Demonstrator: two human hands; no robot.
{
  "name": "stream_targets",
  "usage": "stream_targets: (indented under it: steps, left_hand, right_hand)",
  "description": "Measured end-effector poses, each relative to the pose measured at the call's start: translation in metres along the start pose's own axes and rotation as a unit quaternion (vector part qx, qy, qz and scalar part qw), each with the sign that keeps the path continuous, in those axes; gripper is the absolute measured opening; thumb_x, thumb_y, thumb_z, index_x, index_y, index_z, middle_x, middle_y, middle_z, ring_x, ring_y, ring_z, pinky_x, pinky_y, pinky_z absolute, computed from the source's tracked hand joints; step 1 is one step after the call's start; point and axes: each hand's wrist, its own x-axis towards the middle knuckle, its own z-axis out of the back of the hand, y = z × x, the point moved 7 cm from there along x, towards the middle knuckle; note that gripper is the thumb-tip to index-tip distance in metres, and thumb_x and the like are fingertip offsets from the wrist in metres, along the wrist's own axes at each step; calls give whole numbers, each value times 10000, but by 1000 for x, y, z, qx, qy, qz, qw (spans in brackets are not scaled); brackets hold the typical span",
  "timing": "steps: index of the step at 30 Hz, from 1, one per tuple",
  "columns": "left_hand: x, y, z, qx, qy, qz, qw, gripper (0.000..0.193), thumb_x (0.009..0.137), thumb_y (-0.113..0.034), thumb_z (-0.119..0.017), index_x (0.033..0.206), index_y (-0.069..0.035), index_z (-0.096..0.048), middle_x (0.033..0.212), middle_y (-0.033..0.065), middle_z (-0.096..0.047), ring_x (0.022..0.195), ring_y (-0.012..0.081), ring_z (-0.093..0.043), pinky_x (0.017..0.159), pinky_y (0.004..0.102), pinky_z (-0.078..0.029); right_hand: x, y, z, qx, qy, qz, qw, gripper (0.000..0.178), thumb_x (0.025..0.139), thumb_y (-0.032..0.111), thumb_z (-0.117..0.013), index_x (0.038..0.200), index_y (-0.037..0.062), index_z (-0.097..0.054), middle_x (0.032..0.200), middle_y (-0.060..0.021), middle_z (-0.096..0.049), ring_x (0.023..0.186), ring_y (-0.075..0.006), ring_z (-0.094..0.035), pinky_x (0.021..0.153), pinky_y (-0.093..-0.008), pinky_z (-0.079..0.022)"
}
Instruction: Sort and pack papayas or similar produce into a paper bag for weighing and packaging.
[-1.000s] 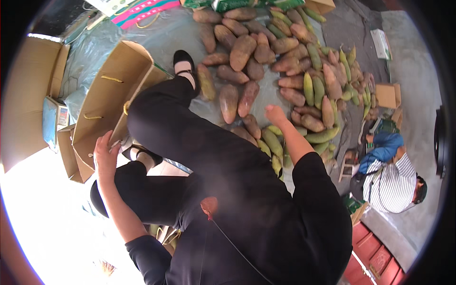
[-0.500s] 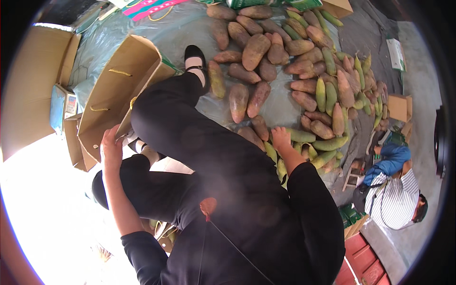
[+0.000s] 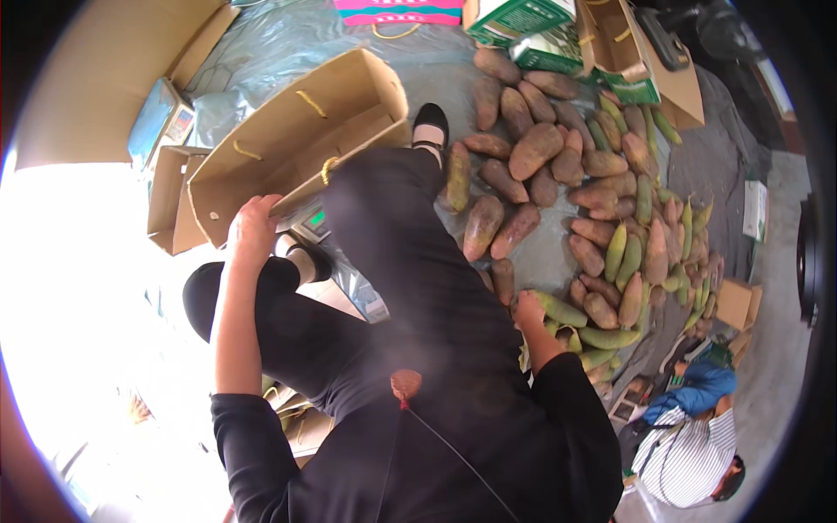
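While left hand (image 3: 253, 228) grips cardboard box (image 3: 296, 148) rim, right hand (image 3: 528, 309) touches green fruit (image 3: 558, 309).

An outdoor produce-packing spot: fruit heap (image 3: 575, 192) on a ground sheet (image 3: 288, 44), open cartons (image 3: 296, 139), a weighing scale (image 3: 166, 118).

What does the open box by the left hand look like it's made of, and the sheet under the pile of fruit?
The open box looks like plain brown cardboard, matte, with folded flaps and yellow cord handles. The left hand rests on its edge. The sheet under the fruit seems to be thin plastic film: it is grey-blue, wrinkled and glossy where light catches it, though a coated cloth cannot be ruled out.
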Motion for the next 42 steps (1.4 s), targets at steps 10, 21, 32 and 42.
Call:
stream_targets:
  steps: [10, 21, 32, 42]
  left_hand:
    - [0, 15, 0, 22, -11, 14, 1000, 198, 731, -62, -626, 928, -55, -633, 878, 167, -611, 893, 357, -575, 783, 413, -459]
    - [-2, 7, 2, 34, -17, 9, 999, 137, 761, -33, -577, 890, -52, -619, 879, 163, -612, 884, 347, -597, 771, 421, -481]
    - [-2, 7, 7, 42, -24, 13, 999, 208, 748, 2, -536, 920, -63, -631, 860, 153, -633, 866, 342, -612, 755, 411, -495]
    - [4, 17, 7, 50, 3, 30, 998, 261, 750, 9, -518, 969, -69, -636, 911, 155, -637, 888, 333, -607, 787, 413, -489]
  right_hand:
    - [2, -70, 106, 319, -214, 43, 922, 544, 516, 97, -801, 993, 30, -548, 958, -168, -568, 857, -317, -577, 776, -363, -472]
    - [-116, 107, 474, 520, -383, 369, 669, 475, 738, -35, -687, 1160, -26, -471, 1090, -108, -545, 1007, -178, -543, 866, -300, -459]
    - [-88, 375, 494, 473, -206, 541, 664, 447, 651, 145, -782, 1015, 1, -564, 930, -105, -626, 829, -161, -617, 730, -289, -508]
    - [-11, 460, 408, 296, -178, 395, 852, 493, 613, 232, -800, 1008, 42, -575, 941, -125, -627, 914, -255, -601, 795, -345, -478]
